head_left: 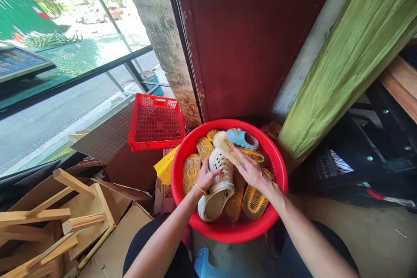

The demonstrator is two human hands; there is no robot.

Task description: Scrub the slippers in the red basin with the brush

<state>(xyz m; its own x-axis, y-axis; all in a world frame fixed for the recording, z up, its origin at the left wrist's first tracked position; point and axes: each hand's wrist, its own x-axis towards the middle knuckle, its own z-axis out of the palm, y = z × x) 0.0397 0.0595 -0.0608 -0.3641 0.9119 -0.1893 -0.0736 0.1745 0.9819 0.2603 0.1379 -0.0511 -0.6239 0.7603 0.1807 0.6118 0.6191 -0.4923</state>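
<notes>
The left hand (206, 175) is closed over the toe of a white clog (217, 191), which lies among other shoes in the middle of a red basin (224, 235); the right hand (253, 172) grips a bristle brush (226, 147) just above it; the clog should be light, soft and perhaps slippery, safest held by its rim.

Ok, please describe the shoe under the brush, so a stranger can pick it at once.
Find the red basin below the dark red door. Among the yellow sandals inside lies one white perforated clog, gripped by the left hand, under the right hand's brush.
</notes>
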